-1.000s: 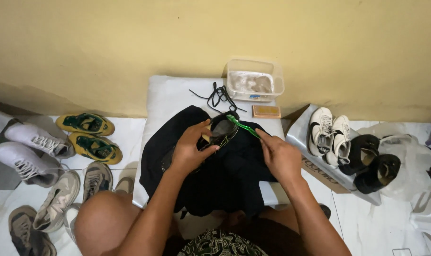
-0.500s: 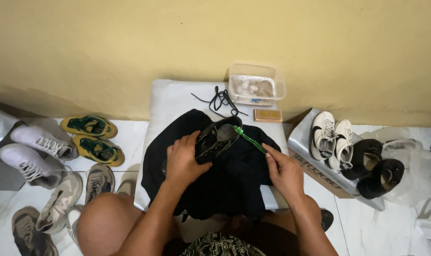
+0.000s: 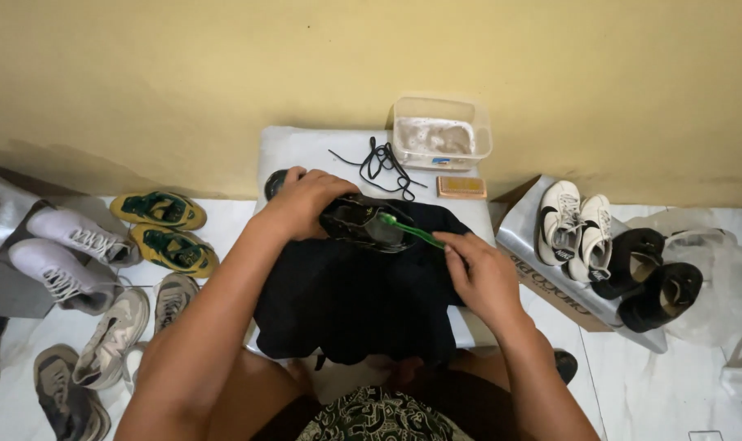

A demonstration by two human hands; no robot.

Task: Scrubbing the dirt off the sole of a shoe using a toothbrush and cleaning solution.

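A black shoe [image 3: 363,222] lies on its side on a black cloth [image 3: 355,294] over a low white table [image 3: 306,151]. My left hand [image 3: 306,200] grips the shoe from above at its left end. My right hand [image 3: 477,273] holds a green toothbrush [image 3: 412,231] whose head rests against the shoe's side. Loose black laces [image 3: 379,159] lie on the table just beyond the shoe.
A clear plastic tub [image 3: 440,135] and a small brown block [image 3: 461,188] sit at the table's far right. White and black shoes [image 3: 599,245] rest on a box lid to the right. Yellow-green, white and grey shoes [image 3: 110,245] lie on the floor to the left.
My left hand has shifted up and left on the shoe, turning it to lie flatter. My right hand with the toothbrush has drawn back to the right.
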